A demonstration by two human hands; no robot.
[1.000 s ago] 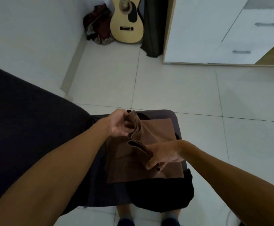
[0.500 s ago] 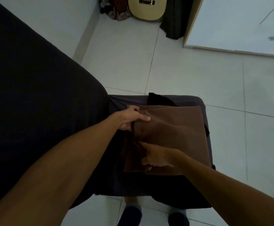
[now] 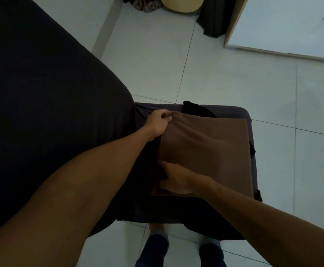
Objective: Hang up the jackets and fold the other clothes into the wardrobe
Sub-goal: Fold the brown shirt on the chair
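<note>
On top of a dark grey stool (image 3: 242, 112), a folded brown cloth (image 3: 205, 149) lies mostly flat, covering most of the seat. Left hand (image 3: 158, 125) is pinching the far-left corner of the cloth, fingers closed over the edge, corner slightly lifted and wrinkled. Right hand (image 3: 176, 179) sits at the near-left edge of the cloth, fingers curled around the folded edge and partly tucked under it; thumb on top, so it is gripping the fabric there. A black garment (image 3: 197, 110) pokes out from under the far side of the brown cloth, and more black fabric shows at the stool's right edge. Left of the stool, touching it, is a large black-covered bed or sofa (image 3: 51, 103); cannot tell which. Floor (image 3: 234, 79) is pale tile. At the top right, the white wardrobe (image 3: 284, 22) with a wood edge, well apart from the stool. Beside it a dark curtain (image 3: 213, 18), a guitar body (image 3: 182, 4), and a bundle of reddish fabric (image 3: 143, 4). Person's feet (image 3: 155, 245) below the stool.
</note>
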